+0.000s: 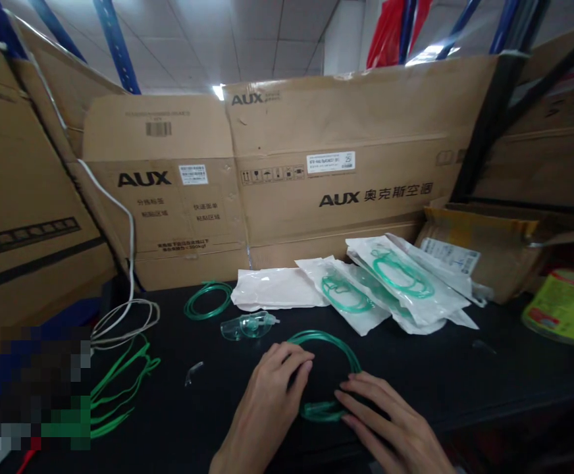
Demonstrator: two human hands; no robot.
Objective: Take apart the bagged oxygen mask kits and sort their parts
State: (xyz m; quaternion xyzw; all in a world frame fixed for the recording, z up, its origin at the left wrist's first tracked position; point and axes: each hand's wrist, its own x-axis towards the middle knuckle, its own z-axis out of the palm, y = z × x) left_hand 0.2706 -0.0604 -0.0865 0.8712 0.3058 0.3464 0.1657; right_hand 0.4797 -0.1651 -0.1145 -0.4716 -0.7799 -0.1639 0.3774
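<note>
A coil of clear green tubing (324, 334) lies on the black table in front of me, shaped into a loop. My left hand (276, 388) is closed around the loop's left side, with thumb and fingertips close together and hiding that stretch of tube. On the right side my right hand (383, 411) grips the coil between its fingertips, its fingers fairly straight. Behind the coil sits a clear green oxygen mask (250, 326). Farther back on the left is a second green tubing coil (208, 300).
White packets (400, 280), some showing green tubing, lie at the back right, near an open carton (489, 250) and a yellow-labelled jar (566, 306). Green ties (126, 385) and a white cable (131, 250) are at left. Cardboard (287, 191) walls the back.
</note>
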